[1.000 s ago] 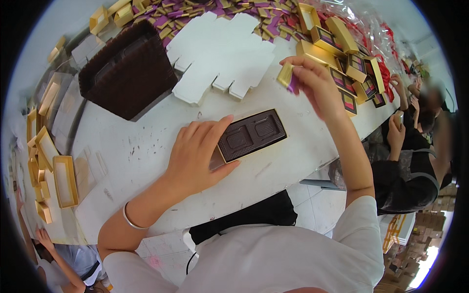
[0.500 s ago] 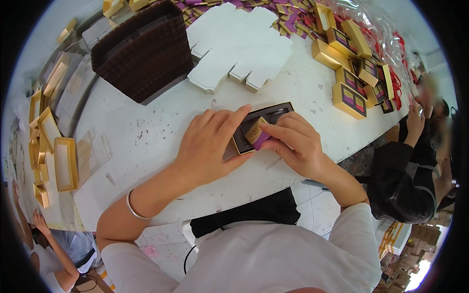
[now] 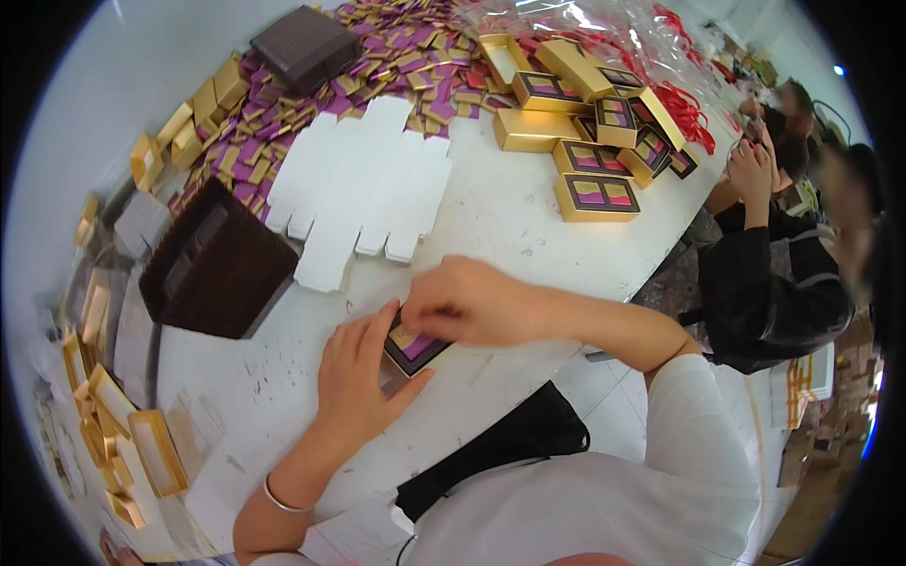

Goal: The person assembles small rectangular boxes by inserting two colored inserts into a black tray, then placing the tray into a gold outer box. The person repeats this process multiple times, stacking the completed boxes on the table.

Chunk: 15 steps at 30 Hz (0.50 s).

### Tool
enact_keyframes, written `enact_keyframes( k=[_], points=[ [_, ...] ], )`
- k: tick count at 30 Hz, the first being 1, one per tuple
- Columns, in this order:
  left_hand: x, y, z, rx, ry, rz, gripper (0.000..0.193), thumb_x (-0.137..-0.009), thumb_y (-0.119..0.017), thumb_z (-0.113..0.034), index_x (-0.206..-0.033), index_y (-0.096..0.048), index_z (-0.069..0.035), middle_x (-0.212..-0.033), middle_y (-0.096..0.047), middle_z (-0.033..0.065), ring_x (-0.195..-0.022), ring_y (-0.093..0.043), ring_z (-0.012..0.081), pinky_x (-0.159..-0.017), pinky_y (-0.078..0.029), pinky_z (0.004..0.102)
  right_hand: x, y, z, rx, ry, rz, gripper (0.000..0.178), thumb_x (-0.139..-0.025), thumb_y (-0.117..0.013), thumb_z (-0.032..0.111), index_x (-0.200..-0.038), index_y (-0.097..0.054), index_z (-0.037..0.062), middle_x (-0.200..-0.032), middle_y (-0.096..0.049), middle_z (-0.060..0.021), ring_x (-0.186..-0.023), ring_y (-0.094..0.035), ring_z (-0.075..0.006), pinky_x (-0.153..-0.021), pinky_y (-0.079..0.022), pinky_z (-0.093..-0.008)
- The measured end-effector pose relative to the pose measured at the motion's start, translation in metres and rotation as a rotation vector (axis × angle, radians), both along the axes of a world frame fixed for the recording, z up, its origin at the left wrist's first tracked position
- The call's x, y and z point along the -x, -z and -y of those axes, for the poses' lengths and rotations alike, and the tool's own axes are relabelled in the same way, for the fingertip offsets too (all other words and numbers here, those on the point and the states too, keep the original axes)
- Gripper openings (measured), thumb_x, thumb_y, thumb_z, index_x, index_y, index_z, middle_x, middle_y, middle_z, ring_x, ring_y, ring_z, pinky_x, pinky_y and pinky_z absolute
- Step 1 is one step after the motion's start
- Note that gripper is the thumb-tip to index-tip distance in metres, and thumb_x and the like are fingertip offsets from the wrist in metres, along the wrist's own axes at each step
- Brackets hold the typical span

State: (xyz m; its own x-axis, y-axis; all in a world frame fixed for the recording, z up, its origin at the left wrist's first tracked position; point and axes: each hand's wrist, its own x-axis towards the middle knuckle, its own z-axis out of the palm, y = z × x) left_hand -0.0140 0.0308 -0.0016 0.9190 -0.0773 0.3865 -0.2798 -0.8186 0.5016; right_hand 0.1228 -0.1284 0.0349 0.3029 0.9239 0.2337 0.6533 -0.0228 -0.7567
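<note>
Together our left hand (image 3: 354, 377) steadies and our right hand (image 3: 467, 302) covers the small dark tray (image 3: 413, 350) with gold and purple pieces, flat on the white worktop (image 3: 500, 212), its long axis running diagonally toward the white card blanks (image 3: 363, 189).

One head-worn fisheye view looks steeply down from close above the white table (image 3: 510, 217), its far edge curving.

Glossy gold card boxes (image 3: 596, 196), matt white table (image 3: 510, 217), crinkly clear plastic film (image 3: 566, 19).
</note>
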Motion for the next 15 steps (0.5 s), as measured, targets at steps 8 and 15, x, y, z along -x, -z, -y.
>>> enact_keyframes(
  k=[8, 15],
  points=[
    [0.002, -0.006, -0.001, 0.016, 0.005, -0.097, 0.074, -0.068, -0.076, -0.022, -0.13, -0.041, -0.001, -0.108, -0.052, 0.0176, -0.098, -0.049, 0.0336, -0.086, -0.04, 0.0416, -0.235, 0.01, -0.014, 0.219, 0.718, 0.889, 0.012, -0.075, -0.058, 0.007, -0.082, -0.065, 0.0002, -0.083, -0.065, -0.0202, -0.079, -0.064, -0.034, -0.067, -0.052, -0.043],
    [0.006, -0.003, -0.003, 0.089, -0.043, -0.241, 0.074, -0.068, -0.074, -0.022, -0.13, -0.041, 0.0, -0.118, -0.046, 0.0183, -0.105, -0.046, 0.0332, -0.089, -0.038, 0.0413, -0.269, 0.023, -0.067, 0.623, 1.063, 0.653, 0.019, -0.078, -0.059, 0.013, -0.093, -0.071, 0.0111, -0.098, -0.068, -0.0097, -0.089, -0.067, -0.0237, -0.067, -0.054, -0.037]
  ],
)
